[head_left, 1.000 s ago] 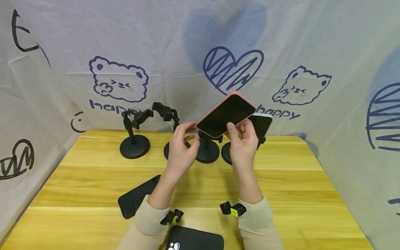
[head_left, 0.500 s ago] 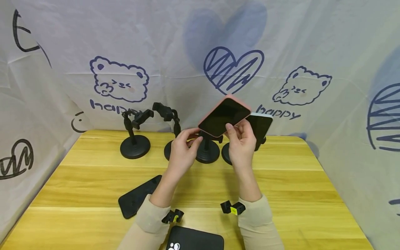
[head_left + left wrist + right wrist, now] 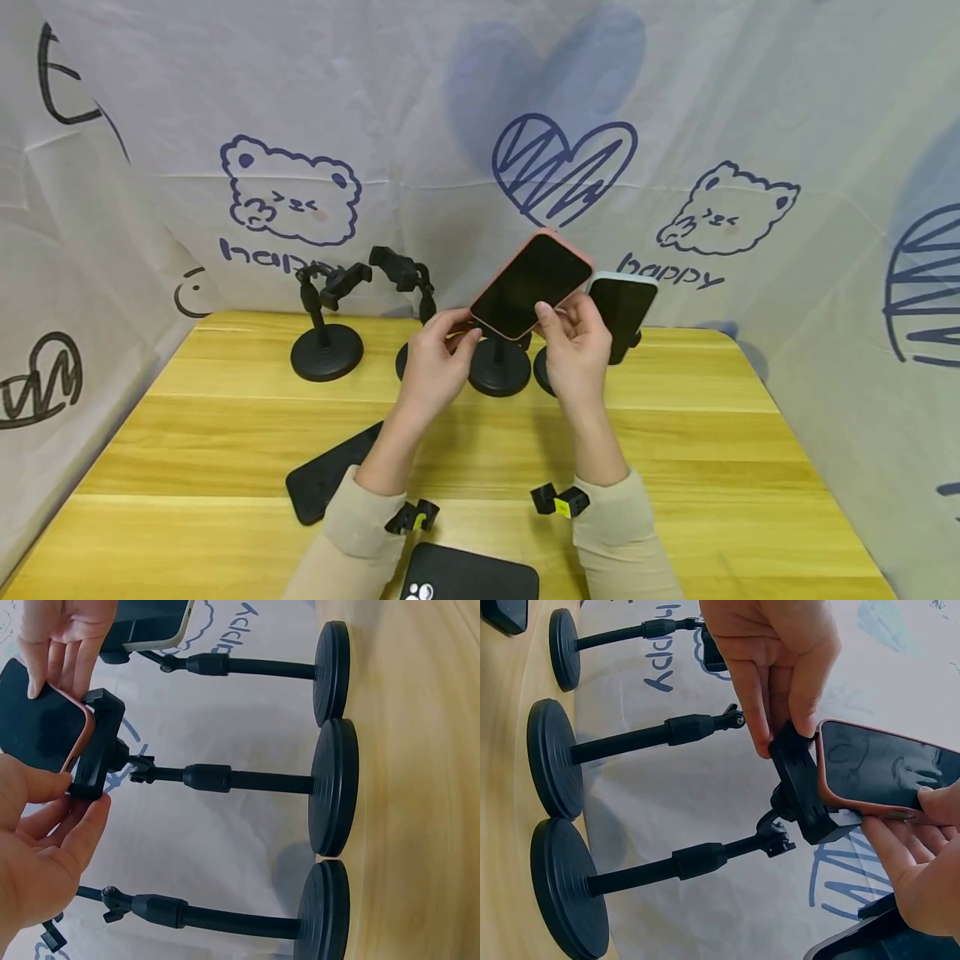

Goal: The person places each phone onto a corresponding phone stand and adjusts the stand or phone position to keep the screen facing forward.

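A phone in a pink case point(image 3: 528, 287), dark screen up, is tilted above the table. My right hand point(image 3: 579, 354) grips its right side, thumb on the screen and fingers beneath. My left hand point(image 3: 437, 358) is at the phone's lower left end. In the right wrist view, the left fingers and thumb pinch one end of the black clamp point(image 3: 802, 784) of a phone stand. The phone's end sits right at the clamp's opening, between its two arms. The stand's round base point(image 3: 500, 375) rests on the table; its pole is partly hidden by the phone.
To the right, a light-cased phone point(image 3: 622, 312) sits in another stand. Two more black stands, one with its base point(image 3: 326, 354) at far left, line the back edge. A black phone point(image 3: 326, 479) and a black paw-print phone or case point(image 3: 472, 575) lie nearer. A cloth backdrop point(image 3: 420, 108) rises behind.
The pink-cased phone has moved down and left with the right hand, closer to the left hand and the clamp. The left hand has stayed nearly in place.
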{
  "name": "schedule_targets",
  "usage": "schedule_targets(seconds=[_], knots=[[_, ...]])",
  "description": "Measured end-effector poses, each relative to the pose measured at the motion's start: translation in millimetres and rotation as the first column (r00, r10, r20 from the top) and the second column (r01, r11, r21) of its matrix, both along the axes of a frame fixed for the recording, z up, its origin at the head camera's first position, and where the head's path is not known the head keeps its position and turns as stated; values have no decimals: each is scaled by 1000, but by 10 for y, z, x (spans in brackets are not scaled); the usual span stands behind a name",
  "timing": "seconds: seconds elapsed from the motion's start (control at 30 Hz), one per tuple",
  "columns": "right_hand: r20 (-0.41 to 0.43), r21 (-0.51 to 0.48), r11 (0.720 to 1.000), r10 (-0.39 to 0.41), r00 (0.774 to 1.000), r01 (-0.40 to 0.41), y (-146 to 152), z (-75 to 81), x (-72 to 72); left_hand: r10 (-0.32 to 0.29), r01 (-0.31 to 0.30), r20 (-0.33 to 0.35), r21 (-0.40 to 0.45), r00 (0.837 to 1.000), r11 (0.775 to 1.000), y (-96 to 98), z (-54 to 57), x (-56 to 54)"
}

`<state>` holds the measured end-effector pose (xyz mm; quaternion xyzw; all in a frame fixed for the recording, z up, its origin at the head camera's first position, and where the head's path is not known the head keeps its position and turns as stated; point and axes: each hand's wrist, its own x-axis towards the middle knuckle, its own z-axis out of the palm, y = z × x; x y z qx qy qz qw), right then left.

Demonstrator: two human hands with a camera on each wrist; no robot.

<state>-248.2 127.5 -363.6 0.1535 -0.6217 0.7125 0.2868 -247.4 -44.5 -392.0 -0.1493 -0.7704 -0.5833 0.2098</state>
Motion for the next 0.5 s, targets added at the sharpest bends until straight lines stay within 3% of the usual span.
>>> schedule_targets(seconds=[0.3,0.5], knots=[[50,0,997,77,996,-77,20,-26,-8,-32,32,15,-21,999,999,-49,2,-9],[64,-2,994,110,992,-110,19,-25,-1,-7,7,15,-45,1000,999,-38,4,-10]])
